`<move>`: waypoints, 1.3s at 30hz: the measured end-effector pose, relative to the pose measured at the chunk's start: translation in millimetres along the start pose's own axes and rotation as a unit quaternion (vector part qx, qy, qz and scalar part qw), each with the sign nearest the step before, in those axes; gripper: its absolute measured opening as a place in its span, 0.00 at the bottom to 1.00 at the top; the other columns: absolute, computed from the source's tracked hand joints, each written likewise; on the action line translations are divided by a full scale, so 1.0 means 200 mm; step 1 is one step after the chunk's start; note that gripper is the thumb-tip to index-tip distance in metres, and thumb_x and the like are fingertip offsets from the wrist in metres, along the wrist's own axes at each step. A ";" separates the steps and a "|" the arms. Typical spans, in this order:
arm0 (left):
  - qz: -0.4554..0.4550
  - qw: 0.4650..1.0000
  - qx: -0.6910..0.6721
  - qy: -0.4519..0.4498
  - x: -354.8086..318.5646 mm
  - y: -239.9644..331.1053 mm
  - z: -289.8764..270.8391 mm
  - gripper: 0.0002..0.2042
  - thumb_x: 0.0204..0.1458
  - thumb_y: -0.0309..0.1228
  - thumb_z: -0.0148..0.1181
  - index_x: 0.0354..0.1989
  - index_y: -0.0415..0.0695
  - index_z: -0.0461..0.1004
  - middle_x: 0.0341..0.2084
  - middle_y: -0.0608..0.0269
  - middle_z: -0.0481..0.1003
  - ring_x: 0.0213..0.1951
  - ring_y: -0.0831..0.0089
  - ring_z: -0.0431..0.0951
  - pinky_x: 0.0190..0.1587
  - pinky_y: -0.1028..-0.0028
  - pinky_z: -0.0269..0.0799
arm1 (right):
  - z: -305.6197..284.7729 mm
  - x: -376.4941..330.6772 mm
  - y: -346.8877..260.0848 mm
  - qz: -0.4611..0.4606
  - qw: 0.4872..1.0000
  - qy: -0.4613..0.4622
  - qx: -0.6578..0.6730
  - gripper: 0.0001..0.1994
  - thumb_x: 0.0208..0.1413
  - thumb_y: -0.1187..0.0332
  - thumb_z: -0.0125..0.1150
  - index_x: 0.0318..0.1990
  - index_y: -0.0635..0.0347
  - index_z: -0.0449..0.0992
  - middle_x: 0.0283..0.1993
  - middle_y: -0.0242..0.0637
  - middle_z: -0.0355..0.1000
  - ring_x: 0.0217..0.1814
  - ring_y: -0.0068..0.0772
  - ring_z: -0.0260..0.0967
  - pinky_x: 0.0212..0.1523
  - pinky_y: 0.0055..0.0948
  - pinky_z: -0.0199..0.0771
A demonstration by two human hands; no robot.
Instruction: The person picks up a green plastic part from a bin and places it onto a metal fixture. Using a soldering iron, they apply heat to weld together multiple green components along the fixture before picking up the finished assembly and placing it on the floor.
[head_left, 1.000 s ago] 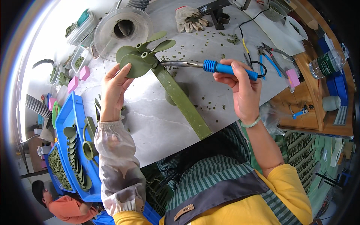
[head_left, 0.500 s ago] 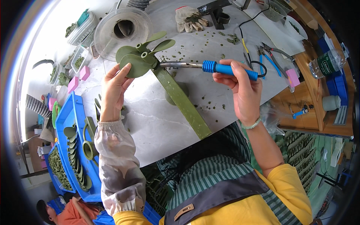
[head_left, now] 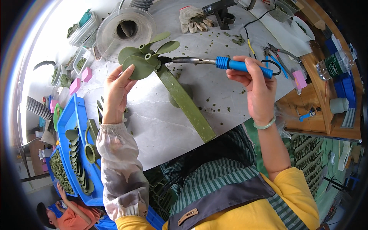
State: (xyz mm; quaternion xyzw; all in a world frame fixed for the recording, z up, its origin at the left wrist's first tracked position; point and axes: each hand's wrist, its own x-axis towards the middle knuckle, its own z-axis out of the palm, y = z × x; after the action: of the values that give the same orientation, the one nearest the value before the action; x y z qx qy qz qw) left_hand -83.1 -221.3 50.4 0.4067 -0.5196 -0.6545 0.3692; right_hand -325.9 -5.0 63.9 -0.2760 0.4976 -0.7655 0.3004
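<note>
The soldering iron (head_left: 222, 63) has been drawn to the right within the last half second, and its dark tip is now exposed beside the green bladed piece (head_left: 138, 67) (contact cannot be told); heating there has probably been eased. The iron's handle is gripped by the right hand (head_left: 256, 86), while a broad blade is pinched by the left hand (head_left: 117, 90). The matt, rounded blades are held above the desk (head_left: 147, 142), left of centre, at the far end of a green bar (head_left: 186, 105).
</note>
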 end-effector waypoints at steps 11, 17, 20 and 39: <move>-0.006 1.000 0.001 -0.005 -0.02 0.02 -0.03 0.13 0.52 0.28 0.61 0.45 0.37 0.72 0.35 0.57 0.78 0.35 0.73 0.81 0.39 0.80 0.79 | -0.09 -0.05 -0.09 0.002 1.000 0.010 -0.005 0.13 0.60 0.67 0.51 0.40 0.71 0.75 0.33 0.41 0.75 0.32 0.31 0.77 0.38 0.28 0.79; 0.017 0.993 0.120 0.016 -0.15 0.19 -0.13 0.17 0.56 0.35 0.57 0.52 0.42 0.67 0.42 0.57 0.75 0.45 0.69 0.76 0.49 0.72 0.73 | -0.15 -0.08 -0.13 0.001 0.999 0.020 -0.031 0.14 0.60 0.66 0.51 0.39 0.72 0.75 0.34 0.42 0.75 0.32 0.32 0.76 0.37 0.27 0.79; 0.123 0.936 0.300 0.137 -0.29 0.15 -0.42 0.14 0.56 0.36 0.57 0.44 0.40 0.70 0.34 0.62 0.76 0.34 0.75 0.75 0.37 0.77 0.71 | -0.15 -0.10 -0.14 0.004 0.999 0.020 -0.033 0.14 0.59 0.65 0.51 0.39 0.72 0.75 0.34 0.42 0.75 0.31 0.32 0.76 0.37 0.27 0.78; 0.000 0.986 0.088 0.139 -0.76 -0.08 -0.38 0.15 0.59 0.25 0.49 0.54 0.37 0.65 0.45 0.58 0.73 0.41 0.70 0.76 0.42 0.71 0.79 | -0.16 -0.16 -0.20 -0.007 0.999 -0.016 -0.045 0.14 0.60 0.66 0.50 0.39 0.72 0.75 0.32 0.42 0.75 0.31 0.31 0.76 0.36 0.27 0.79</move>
State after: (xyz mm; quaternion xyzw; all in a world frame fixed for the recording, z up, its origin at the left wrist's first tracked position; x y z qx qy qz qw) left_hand 46.4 -110.2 46.4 0.5248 -0.5189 -0.5435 0.4000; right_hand -336.0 50.7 86.0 -0.3053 0.5245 -0.7399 0.2903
